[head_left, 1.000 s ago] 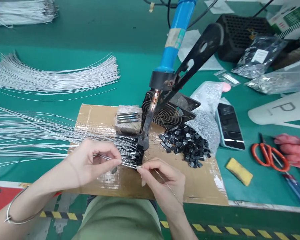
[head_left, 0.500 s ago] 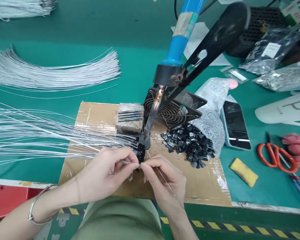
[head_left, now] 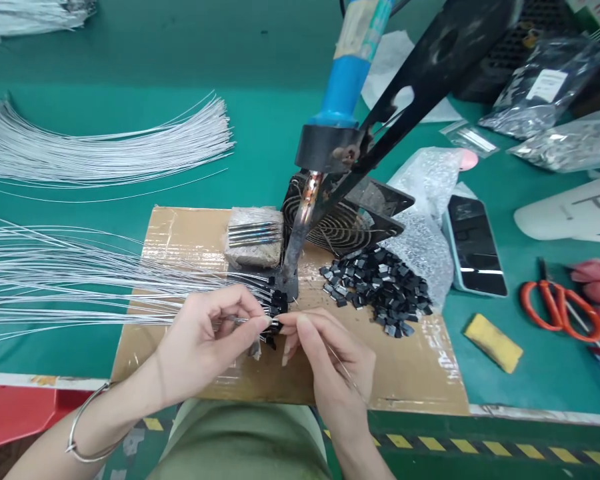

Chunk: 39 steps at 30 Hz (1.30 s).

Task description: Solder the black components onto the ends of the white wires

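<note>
My left hand (head_left: 220,340) is closed in a pinch, with a white wire between its thumb and fingers. Close beside it, my right hand (head_left: 335,367) is closed too, holding a thin wire (head_left: 347,373) that trails down across its palm. The two sets of fingertips nearly meet below the soldering iron (head_left: 305,213). Behind my left hand lies a bundle of white wires (head_left: 95,273), with black connectors (head_left: 279,301) at its right end. A pile of small black pieces (head_left: 380,287) rests on the cardboard (head_left: 180,233) to the right.
A fan (head_left: 340,220) stands behind the iron, next to a wrapped block (head_left: 255,250) with metal rods. On the right are a phone (head_left: 475,243), a yellow sponge (head_left: 493,342), orange scissors (head_left: 560,303) and a white cup (head_left: 570,210). More white wires (head_left: 110,153) lie at the back left.
My fingertips have parted slightly, and my right thumb has moved up and right over the fingers. The whole view has shifted a little.
</note>
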### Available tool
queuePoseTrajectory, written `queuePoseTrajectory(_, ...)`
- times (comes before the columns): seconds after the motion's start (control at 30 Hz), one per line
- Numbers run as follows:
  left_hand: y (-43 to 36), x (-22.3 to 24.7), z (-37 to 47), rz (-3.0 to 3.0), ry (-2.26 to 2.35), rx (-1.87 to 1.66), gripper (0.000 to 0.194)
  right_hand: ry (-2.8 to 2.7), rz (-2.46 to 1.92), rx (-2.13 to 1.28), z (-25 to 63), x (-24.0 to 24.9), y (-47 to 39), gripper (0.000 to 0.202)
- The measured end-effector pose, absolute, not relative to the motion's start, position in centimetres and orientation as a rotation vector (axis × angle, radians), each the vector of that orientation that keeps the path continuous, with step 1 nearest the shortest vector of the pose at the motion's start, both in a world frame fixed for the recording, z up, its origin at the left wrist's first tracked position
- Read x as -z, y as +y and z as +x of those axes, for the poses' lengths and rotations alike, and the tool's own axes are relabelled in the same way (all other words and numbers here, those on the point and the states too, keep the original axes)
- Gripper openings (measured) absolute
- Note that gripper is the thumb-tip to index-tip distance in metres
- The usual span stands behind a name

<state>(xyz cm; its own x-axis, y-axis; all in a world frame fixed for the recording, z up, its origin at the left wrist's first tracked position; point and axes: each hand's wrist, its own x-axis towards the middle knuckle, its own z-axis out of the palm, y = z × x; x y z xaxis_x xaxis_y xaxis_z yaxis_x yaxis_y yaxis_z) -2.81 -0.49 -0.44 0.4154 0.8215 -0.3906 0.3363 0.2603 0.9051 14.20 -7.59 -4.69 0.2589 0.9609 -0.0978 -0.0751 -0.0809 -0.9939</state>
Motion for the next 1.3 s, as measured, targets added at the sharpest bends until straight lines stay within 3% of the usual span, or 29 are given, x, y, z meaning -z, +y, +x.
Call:
queuePoseTrajectory(0.6,-1.5,0.6,-2.9,1.39,1.217,-0.467,0.024,-0.553,-1.062,-1.411,12.8,5.7,-7.2,0.007)
queuePoseTrajectory(1.3,-1.5,0.9,-2.8,1.457,1.226,-0.434,0.025,-0.378,-0.979,-1.657,13.9,5.6,-6.5,0.014)
